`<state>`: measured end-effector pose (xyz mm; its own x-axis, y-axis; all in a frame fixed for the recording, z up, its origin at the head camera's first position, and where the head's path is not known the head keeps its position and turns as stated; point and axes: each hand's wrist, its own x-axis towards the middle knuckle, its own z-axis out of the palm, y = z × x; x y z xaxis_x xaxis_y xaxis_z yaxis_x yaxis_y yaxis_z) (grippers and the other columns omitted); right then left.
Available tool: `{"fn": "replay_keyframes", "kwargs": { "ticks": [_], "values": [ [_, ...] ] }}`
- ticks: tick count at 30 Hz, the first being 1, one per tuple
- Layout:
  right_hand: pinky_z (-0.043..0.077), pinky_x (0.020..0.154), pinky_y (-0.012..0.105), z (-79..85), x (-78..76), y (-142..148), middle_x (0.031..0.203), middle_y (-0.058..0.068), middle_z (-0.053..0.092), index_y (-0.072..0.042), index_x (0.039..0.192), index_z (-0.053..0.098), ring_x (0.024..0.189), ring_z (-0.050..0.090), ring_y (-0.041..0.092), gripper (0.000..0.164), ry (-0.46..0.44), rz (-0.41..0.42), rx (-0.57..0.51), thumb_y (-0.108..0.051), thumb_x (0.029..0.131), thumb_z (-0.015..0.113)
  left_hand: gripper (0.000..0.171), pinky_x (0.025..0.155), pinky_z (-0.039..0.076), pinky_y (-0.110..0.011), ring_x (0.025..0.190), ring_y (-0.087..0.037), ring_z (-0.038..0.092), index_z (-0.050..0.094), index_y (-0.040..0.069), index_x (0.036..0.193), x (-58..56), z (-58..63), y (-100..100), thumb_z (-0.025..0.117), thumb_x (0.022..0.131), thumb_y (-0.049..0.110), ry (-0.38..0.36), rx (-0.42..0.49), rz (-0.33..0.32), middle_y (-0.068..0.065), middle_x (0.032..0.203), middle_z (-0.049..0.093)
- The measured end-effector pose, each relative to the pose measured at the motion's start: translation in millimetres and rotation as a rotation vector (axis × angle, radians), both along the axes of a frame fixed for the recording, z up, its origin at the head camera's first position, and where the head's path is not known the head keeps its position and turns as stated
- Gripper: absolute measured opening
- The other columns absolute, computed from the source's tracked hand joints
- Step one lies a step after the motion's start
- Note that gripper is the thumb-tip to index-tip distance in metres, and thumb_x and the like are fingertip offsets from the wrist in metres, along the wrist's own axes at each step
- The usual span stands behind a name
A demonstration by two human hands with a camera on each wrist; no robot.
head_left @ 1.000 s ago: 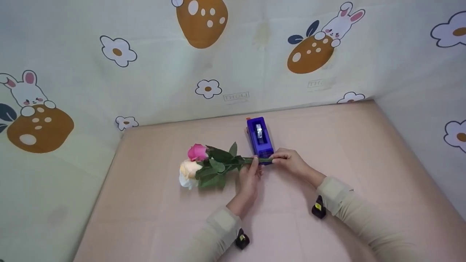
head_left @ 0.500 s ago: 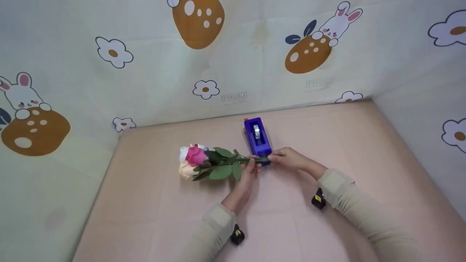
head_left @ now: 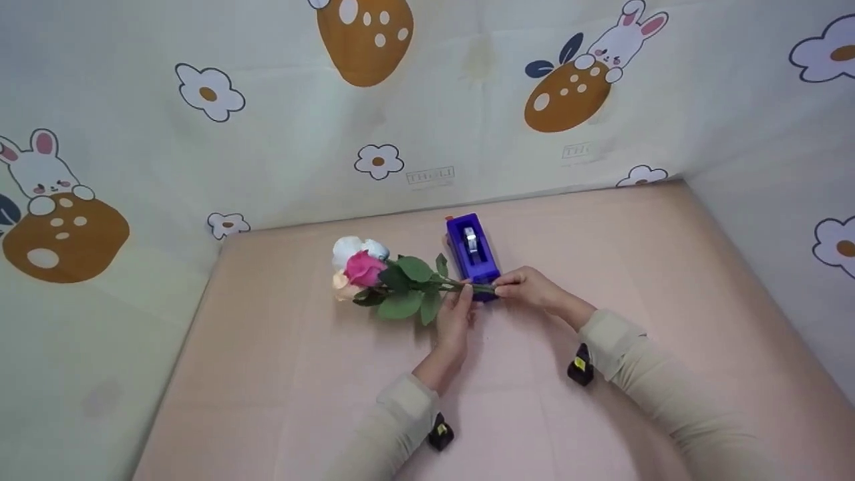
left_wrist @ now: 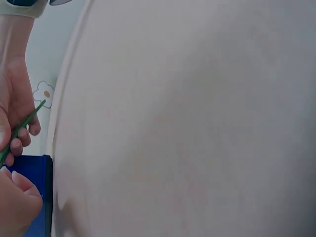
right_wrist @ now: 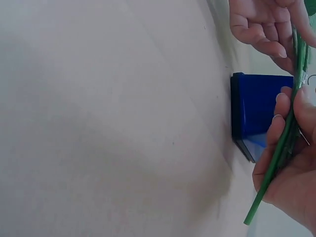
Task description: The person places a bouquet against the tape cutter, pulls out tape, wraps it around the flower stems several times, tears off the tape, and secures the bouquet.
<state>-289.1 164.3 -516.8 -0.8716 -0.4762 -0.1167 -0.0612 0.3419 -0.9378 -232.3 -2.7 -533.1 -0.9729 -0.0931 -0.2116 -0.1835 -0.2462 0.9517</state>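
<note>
A bunch of roses (head_left: 364, 268) with pink, white and peach heads lies sideways in the head view, heads to the left and green stems (head_left: 484, 288) to the right. My left hand (head_left: 454, 321) holds the stems below the leaves, its thumb across them. Nearer the stem ends, my right hand (head_left: 531, 287) pinches them between thumb and fingers. In the right wrist view, the stems run past my right hand (right_wrist: 291, 163), and a shiny clear patch shows on them between the hands. Just under the stems stands a blue-purple tape dispenser (head_left: 473, 250) with a roll in it.
The table has a pale pink cover (head_left: 320, 401). Behind it and at both sides hangs a light cloth (head_left: 294, 160) printed with rabbits and flowers. Each wrist carries a small black camera (head_left: 441, 433).
The bunch has turned about its stems: the white heads have gone from the near side to the far side, and the peach one lies nearer. Both hands keep their hold.
</note>
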Motion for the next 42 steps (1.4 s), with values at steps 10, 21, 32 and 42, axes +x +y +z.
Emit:
{"fn": "replay_keyframes", "kwargs": {
  "ticks": [10,21,32,42],
  "values": [
    [0.046,0.07,0.015,-5.2,6.0,-4.3,0.097,0.025,0.065,0.012,0.099,0.064,0.074,0.056,0.0,0.022,0.101,-0.077,-0.026,-0.003,0.083,0.063,0.043,0.079,0.048,-0.03,0.092,-0.022,0.059,0.048,0.003,0.121,2.7,1.8,2.5,0.046,0.095,0.037,0.012,0.073,-0.021,-0.01,0.102,0.062],
    [0.043,0.064,0.016,-5.1,6.8,-1.8,0.082,0.011,0.066,0.014,0.09,0.064,0.069,0.052,0.004,0.017,0.106,-0.07,-0.023,-0.001,0.081,0.065,0.034,0.093,0.041,-0.04,0.116,-0.033,0.046,0.047,-0.002,0.118,5.5,-5.1,-1.2,0.036,0.099,0.024,0.076,0.169,-0.152,-0.008,0.117,0.057],
    [0.039,0.056,0.026,13.8,5.1,-6.4,0.065,0.011,0.054,0.006,0.078,0.06,0.058,0.048,0.018,0.044,0.02,0.085,0.178,-0.036,0.092,0.053,0.033,0.092,0.041,-0.042,0.117,-0.032,0.046,0.051,0.003,0.115,7.0,-2.7,-6.6,0.034,0.099,0.026,0.073,0.135,-0.192,-0.005,0.114,0.058],
    [0.027,0.053,0.022,19.6,1.2,-5.7,0.05,-0.009,0.035,-0.011,0.057,0.052,0.051,0.031,0.007,0.039,-0.079,0.059,0.154,-0.03,0.091,0.056,0.047,0.071,0.037,-0.027,0.086,-0.013,0.045,0.033,0.007,0.137,7.2,-4.9,-5.9,0.05,0.094,0.016,0.058,0.004,-0.21,-0.007,0.117,0.047]
  ]
}}
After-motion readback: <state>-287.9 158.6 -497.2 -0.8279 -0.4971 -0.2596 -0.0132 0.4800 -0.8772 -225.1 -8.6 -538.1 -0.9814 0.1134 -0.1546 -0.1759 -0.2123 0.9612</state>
